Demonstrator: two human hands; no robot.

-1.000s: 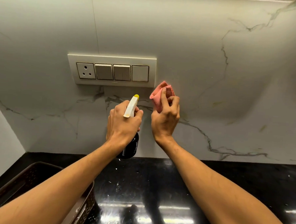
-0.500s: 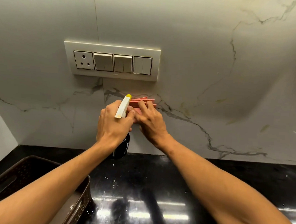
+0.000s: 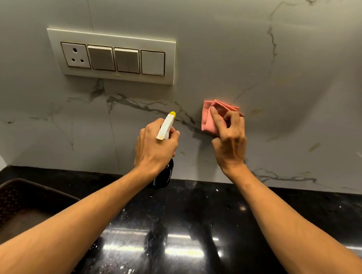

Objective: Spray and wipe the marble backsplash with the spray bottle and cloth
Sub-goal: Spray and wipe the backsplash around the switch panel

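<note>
The marble backsplash (image 3: pixel 286 58) fills the far side of the view, pale grey with dark veins running across it and a few faint yellowish marks on its right part. Below it lies the glossy black worktop (image 3: pixel 191 232), speckled with small white spots and showing bright reflections of light. At the near left a dark brown perforated basket (image 3: pixel 31 183) stands on the worktop, partly hidden by the left forearm. A cream switch plate (image 3: pixel 111 56) is set in the backsplash at the upper left, with a three-pin socket and three switch modules in a row.

The left hand (image 3: pixel 154 148) is held up in front of the wall, its grip wrapped round the neck of the spray bottle (image 3: pixel 166 126). The bottle's white head with yellow nozzle tip points at the marble, and its dark body hangs below the hand, above the worktop's far edge.

To its right, the right hand (image 3: pixel 230 142) presses a folded pink cloth (image 3: pixel 208 119) against the backsplash, fingers curled over it, right of and below the switch plate.
</note>
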